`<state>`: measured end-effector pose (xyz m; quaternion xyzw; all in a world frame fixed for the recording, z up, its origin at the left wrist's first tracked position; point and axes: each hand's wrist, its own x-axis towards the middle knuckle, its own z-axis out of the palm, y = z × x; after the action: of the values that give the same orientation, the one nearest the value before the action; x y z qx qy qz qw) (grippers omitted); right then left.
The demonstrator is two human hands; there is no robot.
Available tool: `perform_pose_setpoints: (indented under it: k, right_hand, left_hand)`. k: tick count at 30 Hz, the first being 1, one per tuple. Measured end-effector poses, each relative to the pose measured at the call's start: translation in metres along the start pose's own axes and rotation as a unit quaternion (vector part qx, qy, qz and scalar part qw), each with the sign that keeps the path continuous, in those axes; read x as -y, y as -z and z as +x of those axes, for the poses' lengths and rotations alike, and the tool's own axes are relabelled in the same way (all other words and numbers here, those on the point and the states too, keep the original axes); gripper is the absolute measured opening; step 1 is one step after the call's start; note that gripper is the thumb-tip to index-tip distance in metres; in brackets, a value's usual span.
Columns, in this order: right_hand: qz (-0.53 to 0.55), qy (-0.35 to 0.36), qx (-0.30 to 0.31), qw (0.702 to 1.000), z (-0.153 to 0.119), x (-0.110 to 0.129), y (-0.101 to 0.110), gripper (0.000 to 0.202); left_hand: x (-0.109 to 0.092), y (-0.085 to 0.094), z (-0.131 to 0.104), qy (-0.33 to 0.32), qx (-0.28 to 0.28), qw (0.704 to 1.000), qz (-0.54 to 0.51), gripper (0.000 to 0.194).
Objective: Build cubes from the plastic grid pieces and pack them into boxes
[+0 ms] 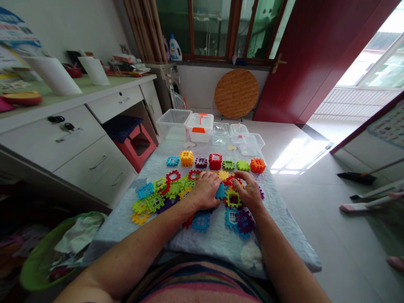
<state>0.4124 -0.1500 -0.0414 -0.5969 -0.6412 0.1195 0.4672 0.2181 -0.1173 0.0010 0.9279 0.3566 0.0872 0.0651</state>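
Observation:
Colourful toothed plastic pieces lie in a loose pile across the cloth-covered table. My left hand point(206, 190) rests over the middle of the pile, beside a blue piece point(221, 191); what its fingers touch is partly hidden. My right hand point(248, 189) is at the pile's right side, fingers apart and bent over red pieces point(231, 181), near a lime green frame point(233, 199). Behind the pile runs a row of small stacks sorted by colour, among them yellow point(186, 158), red point(215, 161) and orange point(258, 165). Nearer me lie a blue piece point(200, 221) and a purple piece point(245, 221).
Clear plastic boxes stand at the table's far end, one point(199, 127) with orange clips. A red stool point(135, 145) and white drawers point(83, 158) are on the left. A green basket point(30, 269) sits at lower left.

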Motion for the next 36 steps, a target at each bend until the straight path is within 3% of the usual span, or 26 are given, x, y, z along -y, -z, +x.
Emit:
perform_pose_setpoints:
  k: [3,6,11,15,18,26,36]
  right_hand:
    - [-0.001,-0.003,-0.009,1.000,-0.001,-0.001,0.001,0.025]
    - [0.000,-0.001,-0.016,1.000,-0.002,-0.004,0.002,0.024]
    - [-0.004,-0.002,-0.016,1.000,-0.003,-0.007,0.001,0.025]
    - [-0.010,0.000,-0.015,1.000,-0.003,-0.006,0.000,0.025]
    - [-0.011,-0.002,-0.013,1.000,-0.004,-0.005,0.000,0.026]
    - [-0.018,-0.012,-0.009,1.000,-0.003,-0.008,0.001,0.027]
    - [-0.018,-0.014,0.004,1.000,-0.005,-0.009,0.000,0.024]
  left_hand:
    - [0.005,0.017,-0.011,-0.018,-0.048,0.998,-0.023,0.044]
    - [0.031,0.038,-0.026,-0.010,-0.081,0.996,-0.038,0.051]
    - [0.122,0.057,-0.045,0.116,-0.097,0.988,-0.034,0.051]
    - [0.193,0.054,-0.041,0.203,-0.030,0.979,0.001,0.053]
    - [0.221,0.050,-0.027,0.191,0.028,0.981,0.007,0.058]
    - [0.236,0.043,0.005,0.137,0.123,0.983,-0.005,0.061]
    - [0.243,0.028,0.010,0.159,0.177,0.971,0.014,0.056]
